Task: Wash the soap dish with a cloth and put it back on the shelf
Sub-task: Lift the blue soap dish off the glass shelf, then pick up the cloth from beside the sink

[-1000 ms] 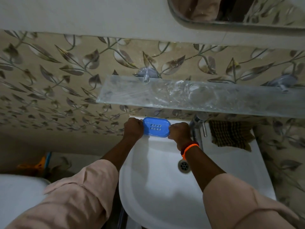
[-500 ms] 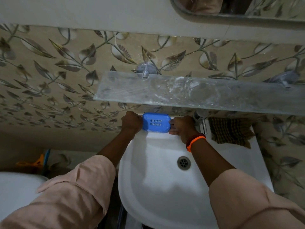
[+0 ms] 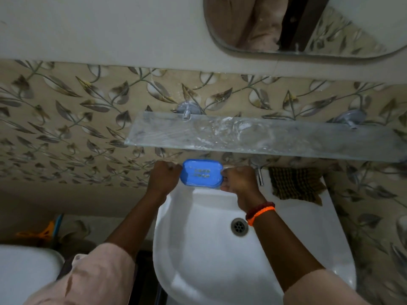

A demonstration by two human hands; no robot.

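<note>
A blue oval soap dish (image 3: 201, 172) with drain holes is held over the back rim of the white sink (image 3: 198, 249). My left hand (image 3: 164, 176) grips its left end and my right hand (image 3: 239, 180) grips its right end, fingers curled round the edges. The dish sits just below the front edge of the wet glass shelf (image 3: 253, 137), which is fixed to the leaf-patterned tile wall. A checked brown cloth (image 3: 295, 186) lies on the sink's back right ledge, apart from both hands.
A chrome tap (image 3: 258, 170) stands right of my right hand. The drain (image 3: 239, 225) lies mid-basin. A mirror (image 3: 297, 27) hangs above. At the lower left are a white toilet lid (image 3: 24, 274) and an orange and blue tool (image 3: 47, 232).
Both hands have lifted the soap dish a little up and back towards the shelf's front edge. The view has tilted upward, showing more of the mirror.
</note>
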